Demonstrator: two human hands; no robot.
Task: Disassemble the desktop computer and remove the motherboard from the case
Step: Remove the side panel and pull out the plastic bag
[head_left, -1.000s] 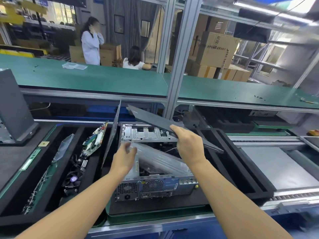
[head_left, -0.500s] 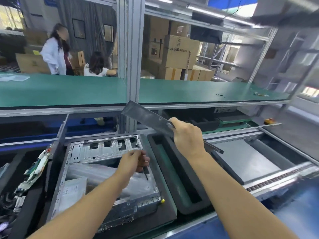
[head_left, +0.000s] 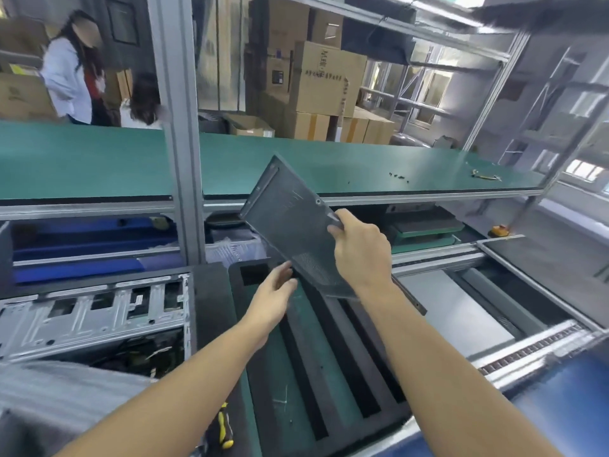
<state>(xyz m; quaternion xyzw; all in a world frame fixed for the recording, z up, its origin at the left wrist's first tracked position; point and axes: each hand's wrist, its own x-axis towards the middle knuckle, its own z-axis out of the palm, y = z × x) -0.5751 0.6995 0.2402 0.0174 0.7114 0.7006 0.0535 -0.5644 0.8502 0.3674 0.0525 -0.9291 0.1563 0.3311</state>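
My right hand [head_left: 361, 250] grips the right edge of a dark grey case side panel [head_left: 290, 222], held tilted above a black foam tray [head_left: 329, 351] with long slots. My left hand [head_left: 275, 296] reaches up to the panel's lower edge, fingers loosely extended and touching it. The opened computer case [head_left: 95, 318] lies at the left, its silver drive cage and dark wiring showing. A sheet of clear plastic [head_left: 62, 394] covers its near part.
A yellow-and-black screwdriver [head_left: 224, 427] lies near the tray's front left corner. The green workbench shelf [head_left: 99, 159] runs across behind an aluminium post [head_left: 178, 127]. Small screws [head_left: 397, 175] lie on the shelf. A grey conveyor [head_left: 461, 311] runs at the right. Two people stand far left.
The view has swung right, so the case now sits at the left. My right hand has carried the panel over the slotted tray, and my left hand has left the case and come up to the panel.
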